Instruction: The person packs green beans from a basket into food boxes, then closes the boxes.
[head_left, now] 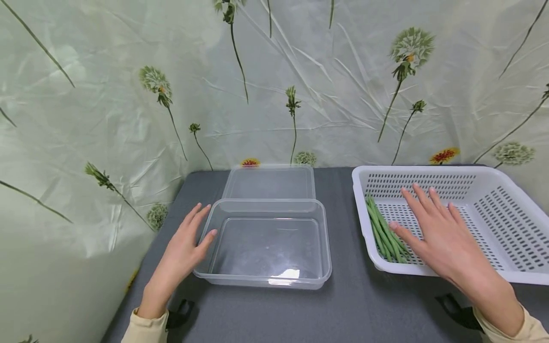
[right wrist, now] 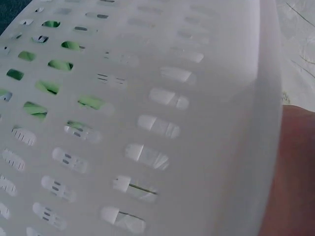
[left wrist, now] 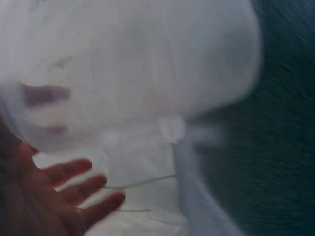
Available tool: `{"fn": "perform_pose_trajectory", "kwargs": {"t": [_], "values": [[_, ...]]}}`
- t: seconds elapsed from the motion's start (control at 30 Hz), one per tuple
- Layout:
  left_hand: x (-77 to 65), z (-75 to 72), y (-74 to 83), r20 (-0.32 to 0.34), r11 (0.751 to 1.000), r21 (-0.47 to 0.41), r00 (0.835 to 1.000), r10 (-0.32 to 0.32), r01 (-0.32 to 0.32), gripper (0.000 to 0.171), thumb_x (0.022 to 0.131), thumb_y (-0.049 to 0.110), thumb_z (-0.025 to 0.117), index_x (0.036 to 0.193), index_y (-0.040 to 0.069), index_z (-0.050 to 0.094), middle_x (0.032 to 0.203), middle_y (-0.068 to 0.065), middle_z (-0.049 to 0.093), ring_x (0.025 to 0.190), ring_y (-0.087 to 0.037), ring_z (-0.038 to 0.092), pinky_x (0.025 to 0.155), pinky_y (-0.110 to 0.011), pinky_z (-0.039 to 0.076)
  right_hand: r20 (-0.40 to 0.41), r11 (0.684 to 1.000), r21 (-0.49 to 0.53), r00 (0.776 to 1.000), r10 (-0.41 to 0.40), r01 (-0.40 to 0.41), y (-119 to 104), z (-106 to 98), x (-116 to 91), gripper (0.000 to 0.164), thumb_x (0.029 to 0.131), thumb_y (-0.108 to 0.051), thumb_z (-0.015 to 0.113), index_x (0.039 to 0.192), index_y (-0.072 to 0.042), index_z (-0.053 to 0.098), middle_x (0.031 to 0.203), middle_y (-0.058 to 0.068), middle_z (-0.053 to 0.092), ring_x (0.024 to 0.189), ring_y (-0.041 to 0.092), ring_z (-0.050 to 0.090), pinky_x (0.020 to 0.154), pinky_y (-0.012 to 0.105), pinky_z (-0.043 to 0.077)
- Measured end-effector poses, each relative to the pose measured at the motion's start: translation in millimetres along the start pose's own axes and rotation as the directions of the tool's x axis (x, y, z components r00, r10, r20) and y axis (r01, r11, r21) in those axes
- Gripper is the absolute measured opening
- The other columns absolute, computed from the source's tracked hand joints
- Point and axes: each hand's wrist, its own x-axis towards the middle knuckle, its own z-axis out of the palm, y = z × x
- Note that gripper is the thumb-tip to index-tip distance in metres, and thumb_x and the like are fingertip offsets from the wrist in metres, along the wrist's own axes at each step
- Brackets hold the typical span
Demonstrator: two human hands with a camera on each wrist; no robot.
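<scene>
Lying behind the container [head_left: 266, 247] is a lid [head_left: 270, 183], the basket [head_left: 510, 209] holding beans [head_left: 383, 231], hands [head_left: 183, 245] [head_left: 443, 238] spread.

beans [head_left: 383, 233] in basket [head_left: 407, 269] — container [head_left: 268, 247] left

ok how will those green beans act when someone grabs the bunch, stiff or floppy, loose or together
The green beans are probably fairly stiff with a little give, since they lie long and only gently curved. They look light, being slim. The bunch may splay or shed a few, as no band shows around it in the basket.
</scene>
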Motion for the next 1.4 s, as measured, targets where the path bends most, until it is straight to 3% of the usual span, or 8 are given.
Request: {"fn": "perform_pose_trajectory", "kwargs": {"t": [0.27,0.5,0.67,0.87,1.0,1.1,1.27,1.4], "values": [[-6.5,12.9,-21.2,-0.005,0.969,-0.239,0.998,-0.06,0.057,0.044,0.1,0.016,0.06,0.142,0.013,0.051,0.144,-0.015,0.05,0.121,-0.036,0.056,0.085,-0.051,0.053,-0.044,0.999,0.025,0.998,-0.046,0.047,10,1,1,0.079,0.1,-0.045,0.053,0.158,-0.009,0.014,0.161,0.022,0.011,0.147,0.04,0.0,0.113,0.061,-0.005],[-9.8,20.3,-25.2,-0.029,0.874,-0.476,0.991,-0.129,0.1,0.038,0.101,0.007,0.056,0.138,0.009,0.055,0.136,-0.015,0.057,0.107,-0.03,0.065,0.082,-0.027,0.055,-0.097,0.988,0.11,0.991,-0.094,0.105,18,0,6,0.074,0.099,-0.035,0.061,0.156,-0.007,0.024,0.159,0.022,0.019,0.145,0.043,0.014,0.113,0.063,0.01],[-10.2,23.5,-25.5,-0.066,0.853,-0.515,0.989,-0.136,0.083,0.036,0.101,0.007,0.055,0.137,0.007,0.056,0.134,-0.015,0.058,0.108,-0.028,0.065,0.08,-0.024,0.055,-0.101,0.964,0.238,0.99,-0.094,0.115,25,-1,6,0.069,0.099,-0.026,0.061,0.155,-0.007,0.026,0.159,0.022,0.019,0.143,0.047,0.018,0.113,0.063,0.01],[-6.5,25.3,-26.7,-0.076,0.854,-0.515,0.988,-0.134,0.076,0.036,0.101,0.008,0.055,0.137,0.008,0.056,0.132,-0.015,0.059,0.108,-0.026,0.065,0.079,-0.025,0.055,-0.049,0.905,0.416,0.996,-0.073,0.086,31,-6,5,0.065,0.101,-0.02,0.059,0.156,-0.014,0.027,0.158,0.021,0.025,0.141,0.044,0.024,0.116,0.037,0.017],[-5.8,25.9,-26.8,-0.076,0.857,-0.508,0.987,-0.141,0.084,0.036,0.101,0.008,0.055,0.137,0.007,0.056,0.132,-0.015,0.059,0.108,-0.026,0.065,0.079,-0.024,0.055,0.024,0.888,0.459,0.999,-0.044,0.028,36,-11,5,0.061,0.101,-0.02,0.058,0.155,-0.014,0.03,0.154,0.018,0.034,0.13,0.045,0.04,0.096,0.02,0.04],[-5.6,25.7,-26.6,-0.084,0.855,-0.512,0.986,-0.147,0.083,0.036,0.101,0.007,0.056,0.137,0.006,0.056,0.132,-0.015,0.059,0.107,-0.025,0.066,0.079,-0.023,0.054,0.047,0.876,0.482,0.997,-0.061,0.031,44,-16,9,0.056,0.102,-0.016,0.057,0.151,-0.006,0.034,0.148,0.022,0.039,0.124,0.036,0.047,0.081,0.008,0.04],[-5.5,25.9,-27.0,-0.093,0.855,-0.514,0.986,-0.141,0.074,0.036,0.1,0.006,0.056,0.136,0.005,0.056,0.133,-0.015,0.058,0.108,-0.023,0.065,0.079,-0.024,0.054,0.132,0.862,0.507,0.989,-0.062,-0.013,56,-24,14,0.051,0.103,-0.018,0.053,0.148,-0.001,0.035,0.146,0.022,0.041,0.117,-0.001,0.047,0.08,0.013,0.045],[-4.9,26.9,-27.2,-0.096,0.856,-0.513,0.986,-0.137,0.068,0.036,0.1,0.006,0.056,0.136,0.005,0.056,0.132,-0.015,0.059,0.107,-0.023,0.066,0.078,-0.023,0.055,0.193,0.822,0.568,0.977,-0.089,-0.037,62,-30,19,0.049,0.105,-0.016,0.049,0.147,0.002,0.033,0.143,0.025,0.042,0.11,-0.005,0.053,0.081,0.021,0.051]]}}
